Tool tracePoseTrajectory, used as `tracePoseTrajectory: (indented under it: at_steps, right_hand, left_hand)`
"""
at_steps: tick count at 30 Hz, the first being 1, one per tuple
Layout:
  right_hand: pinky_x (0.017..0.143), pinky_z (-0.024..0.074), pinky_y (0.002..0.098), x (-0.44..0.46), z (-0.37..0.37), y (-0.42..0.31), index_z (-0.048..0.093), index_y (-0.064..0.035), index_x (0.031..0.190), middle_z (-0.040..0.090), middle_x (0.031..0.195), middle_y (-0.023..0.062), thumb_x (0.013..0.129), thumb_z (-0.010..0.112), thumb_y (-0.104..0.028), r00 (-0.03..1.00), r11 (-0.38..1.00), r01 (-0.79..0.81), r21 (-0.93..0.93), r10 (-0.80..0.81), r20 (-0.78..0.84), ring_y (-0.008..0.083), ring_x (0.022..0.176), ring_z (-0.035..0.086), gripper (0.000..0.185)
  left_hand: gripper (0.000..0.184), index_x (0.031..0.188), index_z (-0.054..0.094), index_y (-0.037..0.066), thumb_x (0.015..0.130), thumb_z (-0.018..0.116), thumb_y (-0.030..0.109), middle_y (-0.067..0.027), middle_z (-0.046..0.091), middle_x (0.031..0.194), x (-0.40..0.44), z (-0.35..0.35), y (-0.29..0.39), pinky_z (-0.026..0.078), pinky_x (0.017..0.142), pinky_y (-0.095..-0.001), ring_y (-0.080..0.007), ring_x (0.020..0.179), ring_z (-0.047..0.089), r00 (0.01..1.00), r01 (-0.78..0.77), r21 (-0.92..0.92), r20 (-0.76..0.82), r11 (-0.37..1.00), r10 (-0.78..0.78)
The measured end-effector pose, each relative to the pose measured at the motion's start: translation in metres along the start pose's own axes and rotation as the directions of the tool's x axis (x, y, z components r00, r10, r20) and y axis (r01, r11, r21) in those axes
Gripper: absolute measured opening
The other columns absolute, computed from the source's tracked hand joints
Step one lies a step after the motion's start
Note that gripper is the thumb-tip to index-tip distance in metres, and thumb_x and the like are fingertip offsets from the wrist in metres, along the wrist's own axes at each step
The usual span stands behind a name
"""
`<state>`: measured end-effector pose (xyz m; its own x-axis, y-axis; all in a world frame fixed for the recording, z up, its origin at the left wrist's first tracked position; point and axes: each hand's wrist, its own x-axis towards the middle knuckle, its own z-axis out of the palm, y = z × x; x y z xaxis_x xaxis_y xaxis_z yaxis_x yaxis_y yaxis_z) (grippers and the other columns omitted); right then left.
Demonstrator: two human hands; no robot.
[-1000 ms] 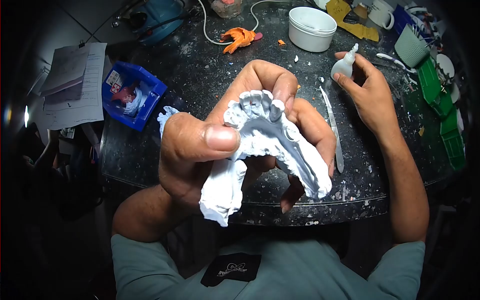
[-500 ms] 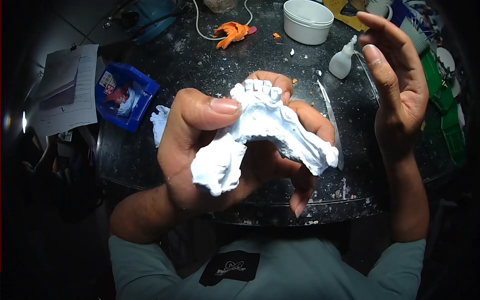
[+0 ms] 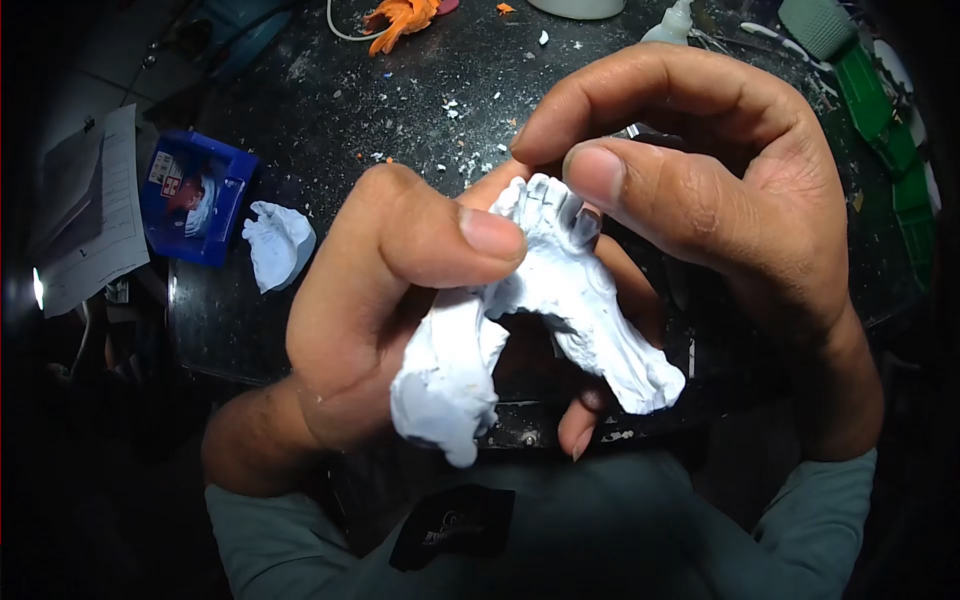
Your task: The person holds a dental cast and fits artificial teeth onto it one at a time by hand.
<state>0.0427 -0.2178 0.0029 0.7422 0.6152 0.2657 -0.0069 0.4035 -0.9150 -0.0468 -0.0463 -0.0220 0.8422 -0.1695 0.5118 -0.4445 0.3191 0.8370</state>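
My left hand (image 3: 350, 260) is closed on a white plaster dental cast (image 3: 570, 290), a horseshoe-shaped jaw with a short row of front teeth. The thumb presses the cast's inner side behind the teeth, while the other fingers support it from beneath and behind. The teeth point away from me and the two arms of the cast point toward me. Beside the teeth, my right hand (image 3: 730, 190) curves in with thumb and index finger apart, and nothing shows between them. Whether its thumb touches the teeth I cannot tell.
On the black, crumb-strewn table (image 3: 330, 120) lies a second white plaster piece (image 3: 278, 248), near a blue bin (image 3: 232, 200) and paper sheets (image 3: 110, 200). Farther back are an orange lump (image 3: 400, 22), a white tub (image 3: 578, 8) and a dropper bottle (image 3: 672, 22). A green strip (image 3: 880, 130) lies right.
My right hand has come inward and down from the right to the cast's teeth. The cast has tilted in my left hand, and the view has shifted nearer the table's front.
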Motion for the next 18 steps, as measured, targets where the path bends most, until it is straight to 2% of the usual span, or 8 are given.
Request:
tracePoseTrajectory:
  at_steps: [2, 4, 7, 9, 12, 18]
  right_hand:
    - [0.077, 0.0523, 0.0284, 0.0, 0.0, -0.005, 0.07, 0.0042, 0.092, 0.069, 0.088, 0.0109, 0.083, 0.069, -0.012, 0.998, 0.997, -0.069, -0.034, 0.069, 0.001, 0.015, 0.081, 0.065, 0.018]
    - [0.077, 0.0521, 0.0285, 0.006, -0.01, -0.011, 0.07, 0.004, 0.091, 0.069, 0.088, 0.0107, 0.082, 0.069, -0.011, 0.99, 0.982, -0.124, -0.142, 0.132, 0.045, 0.0149, 0.081, 0.065, 0.018]
    - [0.076, 0.0514, 0.0287, 0.009, -0.014, -0.013, 0.071, 0.0037, 0.09, 0.069, 0.087, 0.0107, 0.081, 0.07, -0.01, 0.985, 0.964, -0.134, -0.231, 0.154, 0.071, 0.0149, 0.081, 0.065, 0.016]
    - [0.076, 0.0509, 0.0286, 0.009, -0.013, -0.009, 0.071, 0.0035, 0.088, 0.068, 0.087, 0.0108, 0.08, 0.071, -0.009, 0.991, 0.984, -0.078, -0.161, 0.095, 0.096, 0.0149, 0.08, 0.064, 0.016]
    - [0.075, 0.0502, 0.0282, 0.009, -0.011, -0.001, 0.071, 0.0032, 0.087, 0.068, 0.088, 0.011, 0.079, 0.071, -0.009, 0.991, 1.0, 0.007, 0.008, -0.008, 0.13, 0.0148, 0.08, 0.064, 0.015]
    - [0.076, 0.0492, 0.0281, 0.005, -0.006, -0.01, 0.071, 0.0031, 0.086, 0.067, 0.087, 0.0108, 0.077, 0.072, -0.009, 0.992, 0.995, -0.091, 0.033, 0.088, 0.086, 0.0148, 0.081, 0.063, 0.015]
  left_hand:
    - [0.026, 0.122, 0.041, 0.002, 0.097, 0.051, -0.002, -0.0326, 0.052, 0.119, 0.0, 0.0, -0.013, 0.054, 0.083, -0.0382, -0.0257, 0.095, 0.062, 0.997, -0.082, -0.02, 0.011, 0.996, 0.082]
    - [0.024, 0.116, 0.043, 0.004, 0.095, 0.053, -0.001, -0.0304, 0.053, 0.115, 0.001, 0.004, -0.014, 0.053, 0.083, -0.0385, -0.0254, 0.095, 0.062, 0.998, -0.04, -0.038, -0.051, 0.998, 0.038]
    - [0.013, 0.102, 0.046, 0.007, 0.091, 0.054, 0.007, -0.0233, 0.057, 0.104, 0.009, 0.028, 0.015, 0.051, 0.085, -0.0397, -0.0245, 0.094, 0.061, 0.946, 0.204, -0.091, -0.239, 0.975, -0.22]
    - [0.013, 0.102, 0.046, 0.007, 0.091, 0.054, 0.008, -0.0231, 0.057, 0.104, 0.012, 0.031, 0.025, 0.051, 0.085, -0.0395, -0.0244, 0.093, 0.061, 0.91, 0.293, -0.12, -0.27, 0.949, -0.315]
    - [0.013, 0.102, 0.047, 0.007, 0.092, 0.054, 0.009, -0.0228, 0.057, 0.104, 0.014, 0.03, 0.029, 0.051, 0.085, -0.0393, -0.0242, 0.093, 0.061, 0.887, 0.352, -0.143, -0.264, 0.925, -0.379]
    - [0.013, 0.103, 0.047, 0.006, 0.092, 0.053, 0.01, -0.0223, 0.057, 0.103, 0.016, 0.027, 0.029, 0.051, 0.084, -0.0388, -0.0238, 0.092, 0.061, 0.869, 0.394, -0.168, -0.252, 0.904, -0.426]
